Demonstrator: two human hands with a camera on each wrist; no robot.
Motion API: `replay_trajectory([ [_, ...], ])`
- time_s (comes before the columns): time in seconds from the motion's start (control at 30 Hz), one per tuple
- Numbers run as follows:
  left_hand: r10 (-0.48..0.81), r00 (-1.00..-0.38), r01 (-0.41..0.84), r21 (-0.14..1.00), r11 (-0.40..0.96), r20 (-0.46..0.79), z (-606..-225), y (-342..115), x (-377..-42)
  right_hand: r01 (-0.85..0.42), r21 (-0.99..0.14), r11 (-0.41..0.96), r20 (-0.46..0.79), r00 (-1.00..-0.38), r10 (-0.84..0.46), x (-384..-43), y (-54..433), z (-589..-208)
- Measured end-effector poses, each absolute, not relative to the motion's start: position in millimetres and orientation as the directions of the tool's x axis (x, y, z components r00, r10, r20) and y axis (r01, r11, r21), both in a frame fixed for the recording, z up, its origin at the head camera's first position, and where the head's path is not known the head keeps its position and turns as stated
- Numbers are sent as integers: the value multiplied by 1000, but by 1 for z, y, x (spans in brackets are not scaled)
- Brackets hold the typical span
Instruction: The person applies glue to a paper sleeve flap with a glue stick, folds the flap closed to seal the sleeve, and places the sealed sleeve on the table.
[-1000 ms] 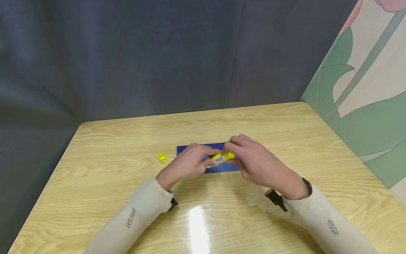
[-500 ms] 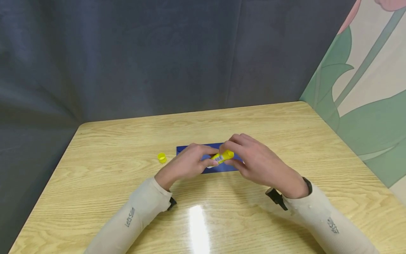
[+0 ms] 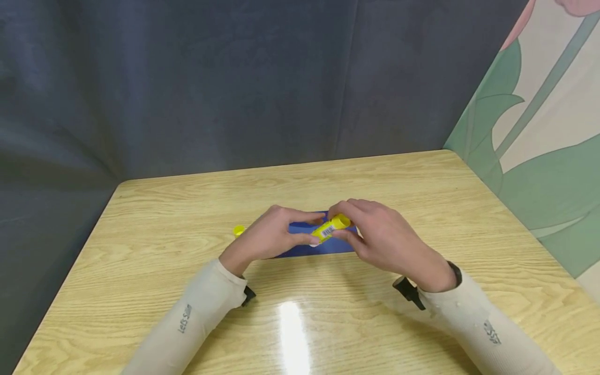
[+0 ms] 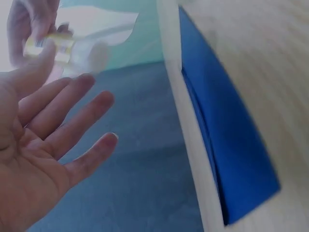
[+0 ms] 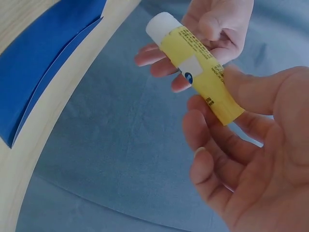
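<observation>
My right hand (image 3: 384, 237) pinches a yellow glue stick (image 3: 326, 230) between thumb and fingers near its yellow end. The stick is tilted, held in the air over a blue envelope (image 3: 339, 246). Its uncapped white end (image 5: 162, 28) points toward my left hand (image 3: 272, 234). That hand is beside the white end with fingers spread and loosely extended, as the left wrist view shows; the thumb tip is very near the stick, and whether they touch I cannot tell. The envelope lies on the table under both hands, its flap edge showing in the wrist views.
A yellow cap (image 3: 239, 230) sits on the wooden table (image 3: 178, 208), partly behind my left wrist. Dark curtain (image 3: 234, 83) hangs along the far and left sides. A wall (image 3: 553, 166) with painted leaves is at the right.
My left fingers have loosened and spread from the glue stick, and that hand has shifted slightly left. The right hand still holds the stick, nearly in place.
</observation>
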State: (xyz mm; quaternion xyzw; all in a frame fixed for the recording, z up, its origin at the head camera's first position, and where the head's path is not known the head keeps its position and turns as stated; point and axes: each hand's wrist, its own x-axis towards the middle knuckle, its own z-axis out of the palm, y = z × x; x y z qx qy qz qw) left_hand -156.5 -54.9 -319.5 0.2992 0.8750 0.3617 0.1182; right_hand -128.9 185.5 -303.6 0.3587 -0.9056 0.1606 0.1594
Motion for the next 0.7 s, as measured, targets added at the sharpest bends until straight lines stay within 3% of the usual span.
replay_trajectory([
  [0.3,488,-873,397,579,712,-2,-311,-106,-174,-668,-176,723,373,-725,-579,-127,186,-302],
  [0.47,431,-891,331,443,833,-145,-314,-132,-184,-658,-170,734,363,-734,-574,-127,186,-301],
  [0.7,349,-864,259,276,926,-363,-325,-150,-190,-666,-169,727,371,-726,-579,-128,185,-302],
])
